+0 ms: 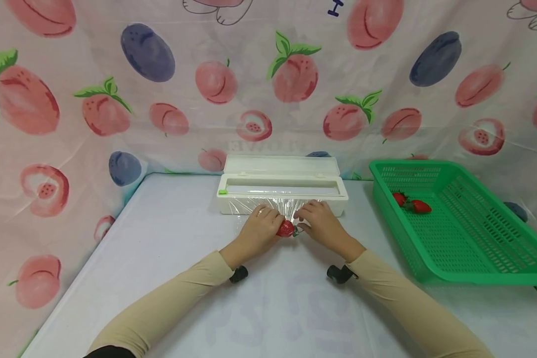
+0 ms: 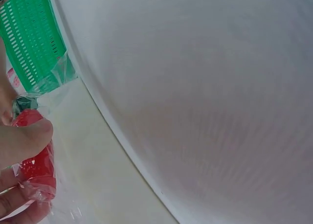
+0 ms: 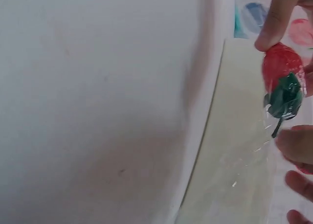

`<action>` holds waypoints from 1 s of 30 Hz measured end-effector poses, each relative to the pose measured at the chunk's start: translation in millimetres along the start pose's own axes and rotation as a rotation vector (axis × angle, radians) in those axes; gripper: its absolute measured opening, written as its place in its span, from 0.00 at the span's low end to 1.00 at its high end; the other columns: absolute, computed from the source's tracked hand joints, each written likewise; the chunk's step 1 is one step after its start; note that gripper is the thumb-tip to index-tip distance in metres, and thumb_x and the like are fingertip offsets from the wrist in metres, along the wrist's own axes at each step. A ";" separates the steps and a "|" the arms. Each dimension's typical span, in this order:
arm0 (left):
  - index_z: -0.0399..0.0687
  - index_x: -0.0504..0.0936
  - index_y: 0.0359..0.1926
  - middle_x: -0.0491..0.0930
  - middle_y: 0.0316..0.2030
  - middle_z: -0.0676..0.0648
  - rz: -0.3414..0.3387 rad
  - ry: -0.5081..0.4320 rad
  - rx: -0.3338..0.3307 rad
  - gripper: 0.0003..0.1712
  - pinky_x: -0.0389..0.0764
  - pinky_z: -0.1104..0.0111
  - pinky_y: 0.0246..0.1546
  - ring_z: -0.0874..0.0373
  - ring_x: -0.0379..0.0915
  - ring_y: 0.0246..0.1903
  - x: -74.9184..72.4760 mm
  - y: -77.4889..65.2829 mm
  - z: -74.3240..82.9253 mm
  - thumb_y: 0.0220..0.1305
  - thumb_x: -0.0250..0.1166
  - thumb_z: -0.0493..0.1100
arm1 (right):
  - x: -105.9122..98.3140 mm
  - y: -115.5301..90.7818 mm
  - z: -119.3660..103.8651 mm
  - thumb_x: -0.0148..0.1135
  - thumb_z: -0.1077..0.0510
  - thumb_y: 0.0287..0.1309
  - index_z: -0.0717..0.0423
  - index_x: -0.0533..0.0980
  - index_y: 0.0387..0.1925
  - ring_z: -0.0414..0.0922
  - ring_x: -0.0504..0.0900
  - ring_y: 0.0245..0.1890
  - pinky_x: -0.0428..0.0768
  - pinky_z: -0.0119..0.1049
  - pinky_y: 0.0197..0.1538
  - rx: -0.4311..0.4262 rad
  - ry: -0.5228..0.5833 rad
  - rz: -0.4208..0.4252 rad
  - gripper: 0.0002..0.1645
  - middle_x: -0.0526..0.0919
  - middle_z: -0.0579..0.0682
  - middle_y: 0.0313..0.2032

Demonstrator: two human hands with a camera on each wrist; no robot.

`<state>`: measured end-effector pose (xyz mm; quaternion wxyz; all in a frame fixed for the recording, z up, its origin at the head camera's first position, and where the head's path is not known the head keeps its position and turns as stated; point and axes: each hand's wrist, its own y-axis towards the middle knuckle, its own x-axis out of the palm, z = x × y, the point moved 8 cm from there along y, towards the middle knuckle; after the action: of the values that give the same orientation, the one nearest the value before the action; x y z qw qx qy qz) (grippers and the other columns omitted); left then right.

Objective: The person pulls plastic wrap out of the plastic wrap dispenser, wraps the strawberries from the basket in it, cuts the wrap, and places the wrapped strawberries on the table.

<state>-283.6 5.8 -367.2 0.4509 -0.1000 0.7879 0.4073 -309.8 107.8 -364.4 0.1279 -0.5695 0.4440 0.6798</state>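
Note:
A red strawberry (image 1: 285, 228) with green leaves and a short stem is wrapped in clear cling film, in front of a white cling film dispenser (image 1: 283, 204). My left hand (image 1: 257, 228) grips it, thumb (image 2: 34, 136) on one side and fingers curled on the other. At its leafy end is my right hand (image 1: 324, 226), whose thumb (image 3: 296, 143) is close by the stem with the fingers spread apart from it. Stretched, creased film (image 1: 288, 206) runs from the dispenser to the strawberry. The leaves (image 3: 285, 97) show through the film in the right wrist view.
The dispenser's lid (image 1: 282, 165) stands raised at the back, with a small green piece (image 1: 223, 192) at its left end. On the right is a green basket (image 1: 474, 277) with strawberries (image 1: 418, 207) inside. A fruit-printed cloth (image 1: 250, 49) hangs behind the white table (image 1: 183, 214).

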 end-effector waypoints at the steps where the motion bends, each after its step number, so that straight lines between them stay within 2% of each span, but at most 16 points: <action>1: 0.47 0.79 0.38 0.80 0.36 0.49 0.001 0.002 -0.003 0.20 0.72 0.61 0.54 0.55 0.77 0.41 0.1 -0.1 -0.1 0.49 0.71 0.53 | -2.3 -0.3 0.0 0.71 0.63 0.46 0.52 0.81 0.31 0.47 0.77 0.40 0.72 0.42 0.42 0.006 0.019 0.011 0.09 0.85 0.47 0.33; 3: 0.46 0.79 0.38 0.80 0.36 0.49 0.006 -0.001 -0.007 0.20 0.72 0.61 0.54 0.55 0.77 0.41 -0.2 -0.1 -0.3 0.48 0.72 0.53 | -5.0 -0.8 -1.5 0.69 0.64 0.48 0.52 0.81 0.32 0.47 0.77 0.41 0.72 0.44 0.44 0.003 0.060 0.013 0.08 0.85 0.46 0.33; 6: 0.46 0.79 0.38 0.81 0.35 0.49 0.007 0.002 -0.017 0.21 0.72 0.61 0.55 0.55 0.77 0.40 -0.2 -0.2 -1.0 0.47 0.72 0.54 | -2.9 -1.9 -5.2 0.68 0.60 0.49 0.53 0.81 0.35 0.46 0.77 0.42 0.72 0.46 0.48 -0.007 0.113 -0.033 0.08 0.85 0.46 0.34; 9: 0.46 0.80 0.38 0.81 0.35 0.50 0.004 0.013 -0.027 0.23 0.71 0.61 0.55 0.55 0.77 0.39 0.4 -0.6 -1.6 0.46 0.73 0.54 | 1.5 -3.0 -8.1 0.70 0.55 0.47 0.55 0.80 0.40 0.46 0.77 0.43 0.72 0.46 0.50 0.005 0.142 -0.079 0.16 0.84 0.46 0.34; 11: 0.46 0.79 0.38 0.81 0.35 0.50 0.004 0.018 -0.029 0.23 0.71 0.61 0.55 0.55 0.77 0.39 0.8 -0.7 -1.4 0.46 0.73 0.55 | 2.7 -3.0 -10.3 0.73 0.54 0.43 0.56 0.80 0.42 0.46 0.77 0.42 0.72 0.46 0.50 0.012 0.142 -0.082 0.22 0.84 0.46 0.33; 16: 0.46 0.79 0.38 0.80 0.36 0.49 0.005 0.021 -0.010 0.21 0.72 0.61 0.54 0.55 0.76 0.41 1.6 -0.3 0.8 0.48 0.72 0.53 | 2.7 -2.7 -19.0 0.76 0.54 0.38 0.58 0.79 0.41 0.47 0.77 0.39 0.73 0.46 0.49 -0.027 0.043 -0.041 0.25 0.83 0.48 0.31; 20: 0.46 0.79 0.38 0.80 0.36 0.49 -0.013 0.032 -0.006 0.21 0.71 0.62 0.54 0.54 0.76 0.42 2.6 -0.5 1.3 0.49 0.71 0.54 | 5.2 -4.2 -25.2 0.75 0.52 0.41 0.58 0.78 0.42 0.48 0.79 0.41 0.74 0.46 0.50 -0.089 -0.089 -0.029 0.25 0.85 0.50 0.35; 23: 0.46 0.79 0.40 0.81 0.37 0.49 -0.014 0.027 -0.015 0.22 0.71 0.61 0.54 0.54 0.76 0.42 1.3 0.0 1.1 0.48 0.71 0.54 | 7.2 -5.7 -26.8 0.74 0.46 0.42 0.57 0.77 0.45 0.49 0.78 0.44 0.73 0.48 0.51 -0.110 -0.167 -0.028 0.30 0.85 0.50 0.38; 27: 0.47 0.79 0.41 0.81 0.37 0.49 -0.006 0.013 -0.021 0.23 0.73 0.61 0.54 0.54 0.77 0.41 -0.4 1.4 1.2 0.48 0.72 0.54 | 8.9 -5.3 -26.9 0.73 0.41 0.42 0.56 0.76 0.48 0.49 0.76 0.46 0.73 0.50 0.52 -0.101 -0.212 -0.034 0.34 0.83 0.51 0.40; 30: 0.46 0.78 0.42 0.81 0.38 0.49 -0.020 0.011 -0.033 0.25 0.72 0.61 0.53 0.54 0.77 0.42 0.2 0.7 -1.0 0.47 0.72 0.55 | 10.6 -3.7 -25.4 0.72 0.42 0.43 0.56 0.77 0.46 0.49 0.76 0.46 0.72 0.49 0.52 -0.076 -0.201 -0.048 0.31 0.84 0.51 0.40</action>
<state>-284.7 5.5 -366.8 0.4490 -0.1178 0.7824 0.4152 -293.9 87.4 -374.4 0.1663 -0.5133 0.3892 0.7466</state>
